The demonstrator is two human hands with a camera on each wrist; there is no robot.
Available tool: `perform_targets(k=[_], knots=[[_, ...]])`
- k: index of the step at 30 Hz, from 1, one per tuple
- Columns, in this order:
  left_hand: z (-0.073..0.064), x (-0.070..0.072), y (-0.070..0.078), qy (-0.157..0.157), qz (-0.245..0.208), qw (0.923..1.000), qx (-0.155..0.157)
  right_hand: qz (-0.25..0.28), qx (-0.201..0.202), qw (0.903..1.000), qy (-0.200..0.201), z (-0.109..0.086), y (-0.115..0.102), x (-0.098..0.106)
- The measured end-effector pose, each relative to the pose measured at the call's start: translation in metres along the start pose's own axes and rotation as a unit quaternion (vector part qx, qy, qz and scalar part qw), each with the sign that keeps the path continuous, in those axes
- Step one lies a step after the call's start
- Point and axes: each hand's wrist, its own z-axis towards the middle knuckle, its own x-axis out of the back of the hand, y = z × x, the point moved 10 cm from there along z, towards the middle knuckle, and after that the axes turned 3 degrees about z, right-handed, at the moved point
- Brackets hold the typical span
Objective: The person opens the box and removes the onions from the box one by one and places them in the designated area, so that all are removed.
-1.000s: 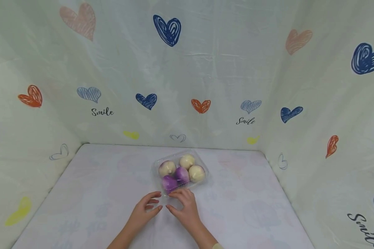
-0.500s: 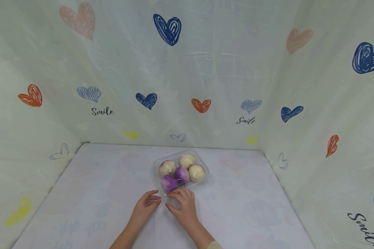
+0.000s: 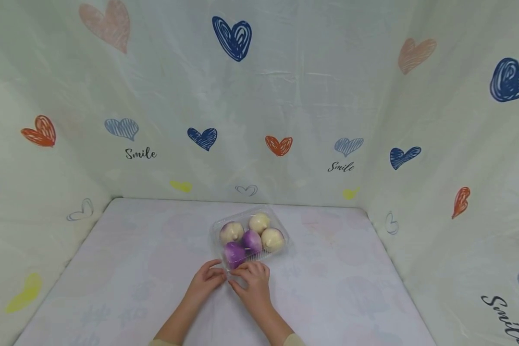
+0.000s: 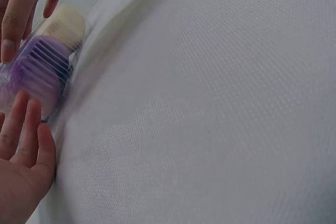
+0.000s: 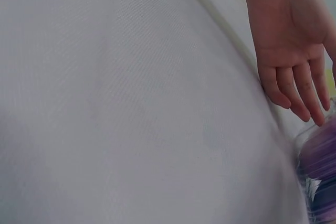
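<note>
A clear plastic clamshell box (image 3: 218, 224) sits on the table, holding several round purple-and-cream vegetables (image 3: 231, 232) that look like onions or turnips. My right hand (image 3: 254, 283) has its fingertips against the box's near edge, with the thumb a little apart from the fingers. Close to the near left corner is my left hand (image 3: 206, 280), its fingers bent loosely. In the left wrist view its fingers (image 4: 18, 135) extend towards a purple vegetable (image 4: 35, 80). In the right wrist view the left hand (image 5: 292, 51) hangs with relaxed fingers above the box. Whether its fingertips touch the box is unclear.
A white cloth (image 3: 134, 269) covers the table. Pale curtains (image 3: 294, 96) printed with hearts and "Smile" enclose the back and both sides. The box lies near the table's middle, towards the back edge.
My left hand has moved slightly up and towards the right, nearer the box's corner, and its thumb has come up close to its fingers. The right hand has barely shifted left; the box has not moved.
</note>
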Motion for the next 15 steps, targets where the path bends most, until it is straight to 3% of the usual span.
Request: perform_targets(k=[6,15], knots=[[0.0012,-0.0044,-0.0002,-0.022,-0.038,0.9990,0.004,-0.010,-0.002,0.9999,0.013,-0.0005,-0.0005,0.0028],[0.0008,-0.0101,0.0010,-0.056,-0.048,0.9970,-0.023,-0.017,-0.012,0.9996,0.019,-0.0026,0.0021,0.0053]])
